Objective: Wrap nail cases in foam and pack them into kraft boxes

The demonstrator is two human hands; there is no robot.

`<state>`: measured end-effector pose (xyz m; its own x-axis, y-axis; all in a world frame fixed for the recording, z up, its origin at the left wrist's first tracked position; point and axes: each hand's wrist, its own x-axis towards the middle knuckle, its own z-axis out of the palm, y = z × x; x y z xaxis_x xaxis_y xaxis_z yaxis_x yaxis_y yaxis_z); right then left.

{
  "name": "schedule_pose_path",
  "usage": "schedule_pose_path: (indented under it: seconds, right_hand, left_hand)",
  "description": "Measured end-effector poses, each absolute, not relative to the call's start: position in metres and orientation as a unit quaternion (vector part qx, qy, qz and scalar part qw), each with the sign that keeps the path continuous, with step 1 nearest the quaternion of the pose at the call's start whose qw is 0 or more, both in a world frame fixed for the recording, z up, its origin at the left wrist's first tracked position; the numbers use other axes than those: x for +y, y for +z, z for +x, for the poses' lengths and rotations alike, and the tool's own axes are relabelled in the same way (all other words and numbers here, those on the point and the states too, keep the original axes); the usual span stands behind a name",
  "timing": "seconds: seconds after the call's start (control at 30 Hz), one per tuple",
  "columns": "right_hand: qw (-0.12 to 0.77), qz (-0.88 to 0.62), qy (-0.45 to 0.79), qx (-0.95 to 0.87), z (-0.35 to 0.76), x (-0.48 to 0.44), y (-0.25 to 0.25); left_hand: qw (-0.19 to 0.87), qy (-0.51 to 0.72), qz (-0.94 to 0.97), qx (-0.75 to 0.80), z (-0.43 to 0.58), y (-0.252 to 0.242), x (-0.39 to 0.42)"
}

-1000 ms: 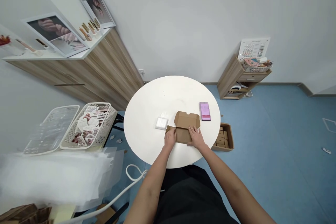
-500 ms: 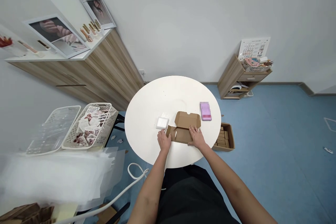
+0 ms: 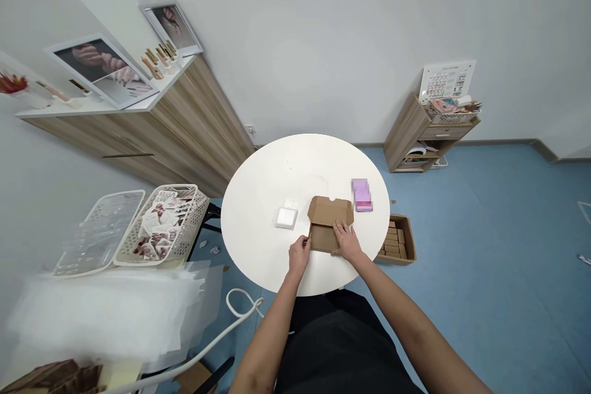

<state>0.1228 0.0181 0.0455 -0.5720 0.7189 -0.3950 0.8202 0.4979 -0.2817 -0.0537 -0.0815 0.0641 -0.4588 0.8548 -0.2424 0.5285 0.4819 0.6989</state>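
A brown cardboard box (image 3: 330,212) lies part folded on the round white table (image 3: 258,178), its lid flap spread away from me. My left hand (image 3: 300,253) pinches the box's left side, which stands up at its edge. Across the right part of the box rests my right hand (image 3: 347,241), fingers stretched over the cardboard. Left of the box is a small white packet (image 3: 286,218) in clear wrapping. A purple package (image 3: 361,195), blurred in the picture, lies to the right of the lid flap.
On the floor at the table's right stands a carton (image 3: 406,240) of small brown boxes. A white basket (image 3: 161,225) of small packs and a stack of translucent sheets (image 3: 111,314) are at my left. A wooden cabinet (image 3: 427,133) stands against the wall.
The left side flap, lying flat before, has been folded up. My left hand has moved right and closed on it. My right hand stays on the box.
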Motion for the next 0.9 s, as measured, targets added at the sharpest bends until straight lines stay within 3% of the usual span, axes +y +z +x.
schedule_pose_path:
  seconds: [0.17,0.33,0.53,0.9]
  right_hand:
    - [0.109,0.447,-0.222,0.860,0.123,0.018,0.042]
    - [0.108,0.444,-0.222,0.861,0.122,0.018,0.044]
    - [0.101,0.446,-0.220,0.862,0.122,0.018,0.044]
    - [0.099,0.441,-0.249,0.856,0.121,0.020,0.046]
  left_hand:
    - [0.283,0.241,0.461,0.806,-0.049,0.071,-0.075]
    - [0.285,0.094,0.469,0.830,-0.059,0.076,-0.048]
    - [0.300,0.005,0.454,0.839,-0.068,0.069,-0.009]
    - [0.311,-0.056,0.469,0.825,-0.077,0.064,0.012]
